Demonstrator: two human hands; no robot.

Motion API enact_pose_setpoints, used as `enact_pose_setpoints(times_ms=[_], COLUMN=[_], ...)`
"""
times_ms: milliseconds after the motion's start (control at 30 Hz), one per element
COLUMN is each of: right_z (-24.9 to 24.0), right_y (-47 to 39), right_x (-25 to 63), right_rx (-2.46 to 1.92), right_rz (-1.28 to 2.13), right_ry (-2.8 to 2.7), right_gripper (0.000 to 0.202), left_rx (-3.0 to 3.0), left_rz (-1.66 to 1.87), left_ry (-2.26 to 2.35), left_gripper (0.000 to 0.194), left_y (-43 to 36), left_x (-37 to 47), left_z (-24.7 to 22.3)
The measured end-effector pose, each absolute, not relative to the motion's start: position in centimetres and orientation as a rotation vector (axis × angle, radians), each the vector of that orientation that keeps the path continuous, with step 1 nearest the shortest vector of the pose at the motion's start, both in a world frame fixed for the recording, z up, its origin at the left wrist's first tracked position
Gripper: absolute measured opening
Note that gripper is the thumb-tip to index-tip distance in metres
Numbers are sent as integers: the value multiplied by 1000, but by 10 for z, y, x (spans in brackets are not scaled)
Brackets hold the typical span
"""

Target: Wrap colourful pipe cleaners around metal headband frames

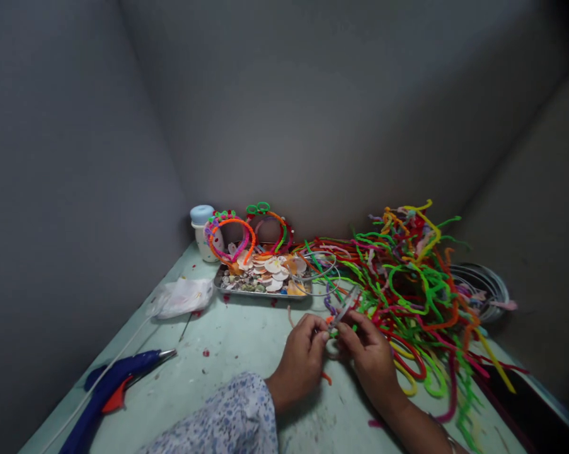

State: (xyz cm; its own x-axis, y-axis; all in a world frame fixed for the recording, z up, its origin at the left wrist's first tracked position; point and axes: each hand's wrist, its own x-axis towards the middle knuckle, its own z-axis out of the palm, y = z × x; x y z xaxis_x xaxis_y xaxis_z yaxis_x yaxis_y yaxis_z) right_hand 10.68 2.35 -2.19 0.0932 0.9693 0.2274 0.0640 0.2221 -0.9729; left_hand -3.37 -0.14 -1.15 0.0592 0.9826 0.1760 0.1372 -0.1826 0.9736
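Note:
My left hand [305, 347] is closed in a pinch, thumb against fingers, at the lower end of a thin grey band [345, 306]. Facing it, my right hand [367, 350] also pinches the band near that same end. The band slants up and to the right from between the hands, like part of a headband. Small orange and green bits show around the fingertips, partly hidden. A short orange pipe cleaner piece [327, 378] pokes out below my left hand. Thin wire loops [334, 277] rise just beyond the fingers.
A large tangle of coloured pipe cleaners [411, 290] covers the right side. Behind my hands stands a metal tray [265, 294] of shells and beads, with decorated headbands [253, 239]. At left are a jar [202, 233], a plastic bag [184, 297] and a blue glue gun [123, 369].

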Motion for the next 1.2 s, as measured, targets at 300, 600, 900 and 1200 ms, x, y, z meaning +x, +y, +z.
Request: enact_pose_setpoints(times_ms=[300, 600, 900, 1200], right_z=[-23, -28, -32, -26], right_y=[20, 18, 17, 15], right_x=[109, 108, 110, 107], right_rx=[-1084, -1065, -1100, -1063], right_rz=[821, 859, 808, 850], right_ry=[-1401, -1378, -1408, -1401], right_gripper=[24, 25, 27, 24], left_rx=[1437, 1404, 1286, 1320], left_rz=[1217, 1235, 1280, 1285], left_ry=[1166, 1144, 1080, 1089], left_gripper=[9, 11, 8, 9], left_y=[0, -2, -4, -3], left_x=[-36, -33, -30, -31], left_z=[-14, -14, -12, -14])
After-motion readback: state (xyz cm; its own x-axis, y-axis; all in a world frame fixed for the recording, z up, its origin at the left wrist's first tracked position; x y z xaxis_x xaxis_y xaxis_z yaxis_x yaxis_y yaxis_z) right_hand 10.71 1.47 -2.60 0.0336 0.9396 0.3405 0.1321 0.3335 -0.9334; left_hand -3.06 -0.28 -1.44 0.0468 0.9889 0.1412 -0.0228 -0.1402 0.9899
